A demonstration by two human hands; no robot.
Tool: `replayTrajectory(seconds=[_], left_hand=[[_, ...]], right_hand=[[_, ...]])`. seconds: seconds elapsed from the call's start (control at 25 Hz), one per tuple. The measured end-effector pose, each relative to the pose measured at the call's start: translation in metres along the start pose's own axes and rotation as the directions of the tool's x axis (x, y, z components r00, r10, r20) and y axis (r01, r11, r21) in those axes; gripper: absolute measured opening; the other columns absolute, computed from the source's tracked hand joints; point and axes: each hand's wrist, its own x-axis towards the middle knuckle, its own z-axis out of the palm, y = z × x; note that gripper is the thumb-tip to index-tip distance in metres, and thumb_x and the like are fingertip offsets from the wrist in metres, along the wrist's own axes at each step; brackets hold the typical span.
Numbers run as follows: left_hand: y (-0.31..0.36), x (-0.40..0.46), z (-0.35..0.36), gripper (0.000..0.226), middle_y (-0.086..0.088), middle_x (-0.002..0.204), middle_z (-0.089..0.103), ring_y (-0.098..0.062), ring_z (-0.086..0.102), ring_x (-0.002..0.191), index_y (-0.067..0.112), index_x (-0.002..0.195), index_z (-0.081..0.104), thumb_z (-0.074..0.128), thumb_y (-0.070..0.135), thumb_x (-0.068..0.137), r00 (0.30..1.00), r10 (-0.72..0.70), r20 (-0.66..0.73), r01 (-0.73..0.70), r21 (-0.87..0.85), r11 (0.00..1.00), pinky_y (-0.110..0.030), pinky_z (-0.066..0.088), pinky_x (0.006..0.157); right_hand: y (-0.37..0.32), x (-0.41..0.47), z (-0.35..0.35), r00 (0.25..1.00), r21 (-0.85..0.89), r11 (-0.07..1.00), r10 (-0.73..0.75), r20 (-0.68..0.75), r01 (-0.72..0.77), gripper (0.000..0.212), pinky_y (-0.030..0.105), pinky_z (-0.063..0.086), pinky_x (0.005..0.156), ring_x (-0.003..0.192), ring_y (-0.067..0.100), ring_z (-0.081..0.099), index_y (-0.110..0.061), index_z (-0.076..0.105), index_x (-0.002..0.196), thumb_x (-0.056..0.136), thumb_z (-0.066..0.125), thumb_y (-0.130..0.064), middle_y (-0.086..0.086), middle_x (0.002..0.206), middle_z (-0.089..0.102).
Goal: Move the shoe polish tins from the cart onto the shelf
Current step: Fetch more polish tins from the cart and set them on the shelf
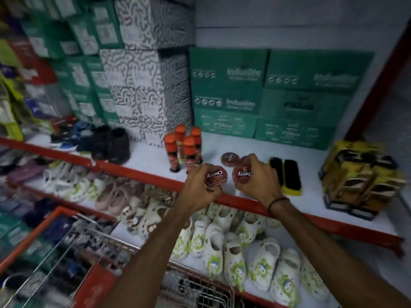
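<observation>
Each hand holds one round red-brown shoe polish tin with white lettering on its lid. My left hand (200, 185) grips the left tin (216, 175) and my right hand (258, 178) grips the right tin (243, 175). Both tins hover at the front red edge of the white shelf (255, 204). A third tin (230, 158) lies flat on the shelf just behind them. The wire cart (89, 252) with red trim stands at the lower left, below my forearms.
Several orange-capped polish bottles (184, 147) stand left of the tins. Black shoe brushes (285, 174) lie to the right, yellow-black boxes (358, 176) farther right. Green cartons (262, 94) and patterned boxes (146, 85) line the back. White clogs (233, 252) fill the shelf below.
</observation>
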Motion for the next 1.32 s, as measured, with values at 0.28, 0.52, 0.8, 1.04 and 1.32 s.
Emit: replayTrajectory(seconds=[0.28, 0.52, 0.8, 1.04, 1.32], left_hand=[[0.003, 0.037, 0.039, 0.039, -0.011, 0.12, 0.073, -0.031, 0.064, 0.121, 0.032, 0.107, 0.074, 0.072, 0.039, 0.068, 0.967, -0.075, 0.245, -0.001, 0.296, 0.955, -0.037, 0.054, 0.094], [-0.007, 0.05, 0.048, 0.061, -0.015, 0.162, 0.036, -0.036, 0.035, 0.145, 0.035, 0.141, 0.055, 0.067, 0.046, 0.082, 0.945, -0.144, 0.295, -0.007, 0.457, 0.889, -0.047, 0.031, 0.118], [-0.008, 0.059, 0.048, 0.048, -0.019, 0.157, 0.041, -0.04, 0.035, 0.143, 0.028, 0.137, 0.06, 0.059, 0.04, 0.091, 0.946, -0.104, 0.307, -0.036, 0.419, 0.907, -0.049, 0.032, 0.117], [-0.004, 0.094, 0.051, 0.047, -0.014, 0.141, 0.061, -0.035, 0.053, 0.126, 0.01, 0.139, 0.054, 0.051, 0.007, 0.093, 0.944, -0.017, 0.328, -0.104, 0.349, 0.931, -0.05, 0.043, 0.107], [-0.013, 0.11, 0.061, 0.052, -0.014, 0.138, 0.063, -0.035, 0.052, 0.13, 0.023, 0.146, 0.05, 0.053, 0.014, 0.094, 0.916, -0.049, 0.399, -0.124, 0.397, 0.909, -0.055, 0.042, 0.111]], right_hand=[[0.029, 0.013, 0.018, 0.99, -0.328, 0.945, 0.033, 0.135, 0.013, 0.041, 0.041, 0.044, 0.09, 0.104, 0.03, 0.069, -0.022, 0.072, 0.097, 0.074, 0.07, -0.056, 0.007, 0.101, 0.075], [0.042, 0.022, 0.02, 0.987, -0.391, 0.918, 0.003, 0.162, 0.061, 0.043, 0.047, 0.039, 0.102, 0.125, 0.027, 0.053, -0.034, 0.071, 0.117, 0.078, 0.066, -0.052, 0.0, 0.131, 0.062], [0.045, 0.03, 0.023, 0.975, -0.411, 0.908, 0.017, 0.222, 0.078, 0.045, 0.053, 0.031, 0.117, 0.132, 0.028, 0.049, -0.03, 0.068, 0.124, 0.08, 0.063, -0.04, 0.003, 0.139, 0.058], [0.056, 0.066, 0.012, 0.987, -0.22, 0.974, -0.012, 0.162, 0.048, 0.047, 0.054, 0.026, 0.122, 0.13, 0.029, 0.057, -0.027, 0.063, 0.133, 0.088, 0.061, -0.039, 0.003, 0.135, 0.067], [0.071, 0.083, 0.022, 0.94, -0.225, 0.974, 0.057, 0.335, 0.021, 0.047, 0.054, 0.009, 0.128, 0.134, 0.028, 0.054, -0.027, 0.06, 0.14, 0.096, 0.057, -0.043, 0.009, 0.135, 0.066]])
